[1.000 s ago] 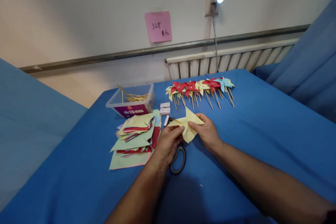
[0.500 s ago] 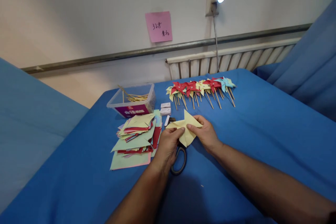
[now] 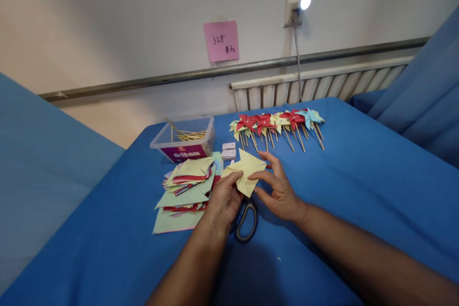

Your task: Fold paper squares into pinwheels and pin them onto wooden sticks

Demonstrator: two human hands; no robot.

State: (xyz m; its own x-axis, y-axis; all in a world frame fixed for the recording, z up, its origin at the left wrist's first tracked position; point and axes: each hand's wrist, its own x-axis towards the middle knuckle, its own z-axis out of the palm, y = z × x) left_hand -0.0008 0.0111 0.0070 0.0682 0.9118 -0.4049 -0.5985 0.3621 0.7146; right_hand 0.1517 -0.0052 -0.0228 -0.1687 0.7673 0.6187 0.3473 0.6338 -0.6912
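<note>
A pale yellow paper pinwheel (image 3: 247, 182), folded but with no stick showing, is pinched at its left side and middle by my left hand (image 3: 225, 201). My right hand (image 3: 281, 191) is at the pinwheel's right side, its fingers spread and curved, a fingertip touching the paper. Below the paper lie scissors (image 3: 247, 236) with black handles; their blades are hidden by my left hand and the paper. Left of my left hand is a stack of cut paper sheets (image 3: 190, 191) in green, yellow and red.
Behind the stack stands a clear plastic box (image 3: 158, 139) with wooden sticks (image 3: 193, 136). Two small white boxes (image 3: 228, 151) sit beside it. Several finished pinwheels (image 3: 263, 123) on sticks lie at the back of the blue-covered table (image 3: 358, 191), before a radiator (image 3: 322, 87).
My right hand has loosened its pinch and spread its fingers at the pinwheel's right side. The pinwheel has shifted slightly left, held in my left hand. The view has tilted a little.
</note>
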